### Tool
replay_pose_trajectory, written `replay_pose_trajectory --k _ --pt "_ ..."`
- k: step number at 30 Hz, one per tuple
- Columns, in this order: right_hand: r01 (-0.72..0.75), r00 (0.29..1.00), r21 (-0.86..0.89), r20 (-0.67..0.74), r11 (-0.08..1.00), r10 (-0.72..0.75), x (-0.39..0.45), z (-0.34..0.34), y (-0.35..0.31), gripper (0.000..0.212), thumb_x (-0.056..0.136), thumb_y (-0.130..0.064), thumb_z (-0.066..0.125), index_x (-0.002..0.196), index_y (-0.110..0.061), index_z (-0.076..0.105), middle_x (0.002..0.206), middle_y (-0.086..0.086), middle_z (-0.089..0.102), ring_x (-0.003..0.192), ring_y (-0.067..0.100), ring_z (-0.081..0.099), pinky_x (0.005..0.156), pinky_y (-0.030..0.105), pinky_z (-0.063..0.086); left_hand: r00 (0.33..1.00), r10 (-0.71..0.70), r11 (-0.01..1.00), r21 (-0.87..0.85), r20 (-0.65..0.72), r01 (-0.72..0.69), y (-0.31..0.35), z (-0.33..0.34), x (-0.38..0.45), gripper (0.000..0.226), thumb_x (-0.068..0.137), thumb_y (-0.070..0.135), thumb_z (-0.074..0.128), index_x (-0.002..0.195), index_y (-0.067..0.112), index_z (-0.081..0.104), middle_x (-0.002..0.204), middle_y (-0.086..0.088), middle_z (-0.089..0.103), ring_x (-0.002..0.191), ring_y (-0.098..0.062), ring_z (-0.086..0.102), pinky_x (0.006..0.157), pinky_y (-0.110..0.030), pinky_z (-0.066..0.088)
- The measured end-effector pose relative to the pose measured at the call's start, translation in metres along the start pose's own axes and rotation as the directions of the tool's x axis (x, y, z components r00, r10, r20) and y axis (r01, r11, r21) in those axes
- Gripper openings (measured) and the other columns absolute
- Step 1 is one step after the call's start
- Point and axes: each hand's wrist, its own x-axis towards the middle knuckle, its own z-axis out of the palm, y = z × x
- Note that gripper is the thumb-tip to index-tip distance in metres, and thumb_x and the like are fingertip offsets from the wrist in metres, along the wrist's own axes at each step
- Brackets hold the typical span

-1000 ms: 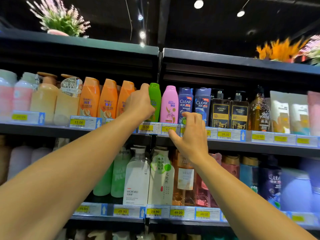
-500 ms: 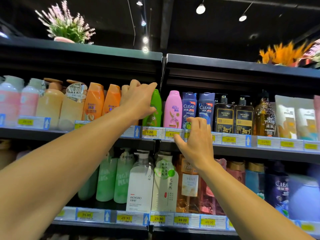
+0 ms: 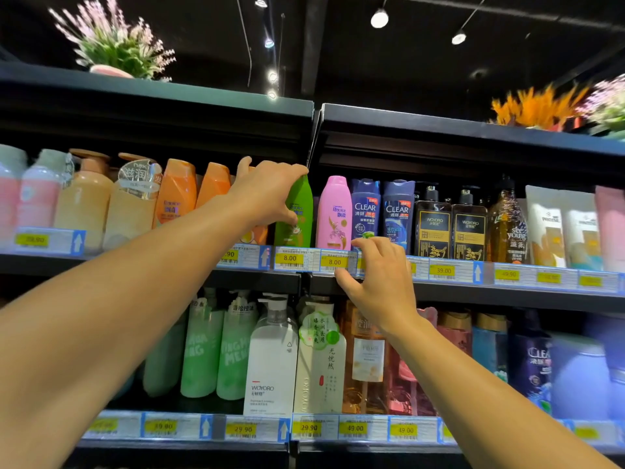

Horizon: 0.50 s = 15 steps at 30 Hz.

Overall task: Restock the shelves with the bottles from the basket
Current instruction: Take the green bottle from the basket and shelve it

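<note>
A green bottle [image 3: 297,216] stands upright on the upper shelf [image 3: 449,270], between orange bottles [image 3: 177,191] and a pink bottle [image 3: 334,214]. My left hand [image 3: 267,192] grips the green bottle around its top, fingers over the cap and thumb on its front. My right hand [image 3: 378,275] rests on the shelf's front rail at the price tags, just below a blue Clear bottle [image 3: 365,209], with fingers bent over the rail and thumb under it. The basket is not in view.
The upper shelf is packed with bottles: cream pump bottles [image 3: 84,198] left, black pump bottles [image 3: 433,225] and white tubes [image 3: 548,228] right. The lower shelf [image 3: 365,429] holds green, white and amber bottles. Potted flowers [image 3: 111,42] stand on the top board.
My left hand has shifted right along the shelf, from beside the green bottle to over its cap. My right hand stays at the rail. The view has tilted upward slightly.
</note>
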Motion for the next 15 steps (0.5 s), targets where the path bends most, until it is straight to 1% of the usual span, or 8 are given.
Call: replay_pose_trajectory --k 5,9,11,13,15 --pt "-0.007 1.0 -0.011 0.014 1.0 0.007 -0.002 -0.002 -0.001 0.05 0.09 -0.046 0.061 0.132 -0.021 0.053 0.127 -0.004 0.051 0.121 0.019 0.039 0.103 0.034 0.036 1.0 -0.015 0.999 -0.036 0.019 0.015 0.0 -0.002 -0.004 0.093 0.071 0.046 0.084 0.148 0.032 0.033 0.143 0.002 0.053 0.136 -0.028 0.043 0.116 -0.063 0.009" --pt "-0.014 0.999 -0.008 0.034 1.0 0.014 -0.003 -0.004 -0.003 0.052 0.09 -0.046 0.061 0.134 -0.021 0.052 0.128 -0.004 0.051 0.122 0.018 0.039 0.104 0.032 0.035 0.999 -0.018 0.999 -0.043 0.033 0.02 0.0 -0.003 -0.004 0.094 0.072 0.046 0.083 0.149 0.032 0.032 0.144 0.002 0.052 0.138 -0.028 0.041 0.116 -0.064 0.007" --pt "-0.008 0.999 -0.012 0.051 1.0 0.008 -0.003 -0.006 -0.004 0.054 0.09 -0.046 0.061 0.137 -0.021 0.05 0.132 -0.004 0.051 0.126 0.018 0.039 0.106 0.032 0.035 0.999 -0.013 0.999 -0.032 0.036 0.014 0.0 -0.004 -0.006 0.095 0.074 0.046 0.082 0.151 0.032 0.03 0.148 0.001 0.048 0.142 -0.028 0.035 0.116 -0.065 0.006" --pt "-0.002 0.998 -0.019 0.068 1.0 0.003 -0.004 -0.009 -0.005 0.057 0.091 -0.046 0.06 0.14 -0.02 0.048 0.135 -0.004 0.05 0.129 0.018 0.038 0.109 0.033 0.034 0.999 -0.001 1.0 -0.012 0.038 0.002 0.001 -0.006 -0.009 0.095 0.076 0.048 0.08 0.153 0.031 0.026 0.155 0.001 0.039 0.148 -0.028 0.025 0.116 -0.065 0.006" --pt "0.003 0.997 -0.021 0.083 1.0 -0.001 -0.005 -0.013 -0.006 0.06 0.091 -0.047 0.06 0.143 -0.02 0.046 0.139 -0.003 0.049 0.132 0.018 0.036 0.112 0.034 0.032 1.0 0.008 1.0 -0.006 0.025 -0.007 0.004 -0.009 -0.016 0.092 0.08 0.049 0.075 0.154 0.028 0.024 0.159 0.001 0.032 0.15 -0.027 0.019 0.117 -0.063 0.008"
